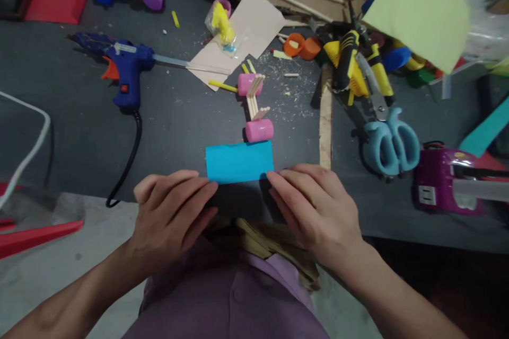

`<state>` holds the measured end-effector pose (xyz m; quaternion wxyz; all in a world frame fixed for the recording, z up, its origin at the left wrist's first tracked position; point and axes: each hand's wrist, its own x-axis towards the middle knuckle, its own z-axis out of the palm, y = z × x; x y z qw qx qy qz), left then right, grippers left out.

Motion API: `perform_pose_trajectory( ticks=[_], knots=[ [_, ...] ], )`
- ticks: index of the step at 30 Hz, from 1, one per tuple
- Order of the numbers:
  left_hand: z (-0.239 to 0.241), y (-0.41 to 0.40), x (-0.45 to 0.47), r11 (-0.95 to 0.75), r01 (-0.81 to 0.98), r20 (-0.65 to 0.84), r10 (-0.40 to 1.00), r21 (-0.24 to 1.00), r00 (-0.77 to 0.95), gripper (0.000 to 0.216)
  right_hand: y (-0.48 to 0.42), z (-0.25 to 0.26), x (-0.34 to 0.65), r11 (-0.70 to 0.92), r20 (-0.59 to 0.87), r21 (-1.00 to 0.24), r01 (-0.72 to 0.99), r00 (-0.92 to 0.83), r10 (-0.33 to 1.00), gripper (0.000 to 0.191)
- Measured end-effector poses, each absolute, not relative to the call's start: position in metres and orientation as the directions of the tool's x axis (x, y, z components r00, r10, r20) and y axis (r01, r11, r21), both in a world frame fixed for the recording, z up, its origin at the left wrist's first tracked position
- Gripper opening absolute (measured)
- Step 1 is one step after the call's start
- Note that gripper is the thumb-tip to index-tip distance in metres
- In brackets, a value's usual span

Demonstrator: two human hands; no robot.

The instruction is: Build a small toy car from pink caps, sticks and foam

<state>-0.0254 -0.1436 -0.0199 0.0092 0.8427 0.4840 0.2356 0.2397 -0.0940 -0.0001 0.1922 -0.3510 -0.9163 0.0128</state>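
A blue paper rectangle point(239, 163) lies near the front edge of the dark table, between my two hands. My left hand point(173, 209) has its fingers pressed together, with the index fingertip on the paper's near left corner. At the near right corner, my right hand point(318, 206) holds the paper with its fingertips, the fingers closed together. Just beyond the paper stands a small piece made of pale sticks point(253, 103) joined between two pink cylinders, the nearer pink cylinder point(260, 130) almost touching the paper's far edge.
A blue glue gun point(129, 66) with a glue stick lies at the left, its black cord running to the table edge. To the right are light-blue-handled scissors point(392, 143), black-and-yellow pliers point(347, 58), a cardboard strip point(325, 122) and a purple power socket box point(445, 183). Paper sheets and scraps lie behind.
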Motion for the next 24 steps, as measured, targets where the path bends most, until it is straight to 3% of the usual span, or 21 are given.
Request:
perform_pose_trajectory(
  ticks=[5,9,13,16,19,21,24],
  knots=[
    [-0.007,-0.109,-0.006,-0.601,0.766,0.307,0.791,0.230,0.528,0.021,-0.069,0.004,0.235,0.829,0.242,-0.077,0.554,-0.796,0.554,0.023],
    [-0.004,-0.090,0.003,-0.696,0.701,0.309,0.709,0.157,0.634,0.017,-0.060,0.005,0.237,0.868,0.254,-0.024,0.496,-0.837,0.485,0.024],
    [-0.003,-0.082,0.001,-0.784,0.619,0.315,0.601,0.053,0.734,0.019,-0.057,0.003,0.242,0.861,0.250,-0.156,0.485,-0.823,0.509,0.022],
    [-0.001,-0.078,0.001,-0.809,0.585,0.337,0.564,0.046,0.754,0.024,-0.055,0.002,0.246,0.832,0.257,-0.268,0.487,-0.796,0.548,0.022],
    [0.005,-0.075,0.004,-0.777,0.600,0.385,0.622,0.192,0.682,0.022,-0.054,0.003,0.247,0.765,0.287,-0.427,0.483,-0.729,0.621,0.021],
    [0.012,-0.072,0.007,-0.704,0.598,0.378,0.711,0.384,0.593,0.018,-0.053,0.007,0.248,0.719,0.309,-0.508,0.474,-0.679,0.666,0.019],
    [0.029,-0.064,0.013,-0.500,0.525,0.242,0.841,0.689,0.484,0.012,-0.049,0.020,0.252,0.649,0.328,-0.602,0.466,-0.597,0.732,0.012]
  ],
)
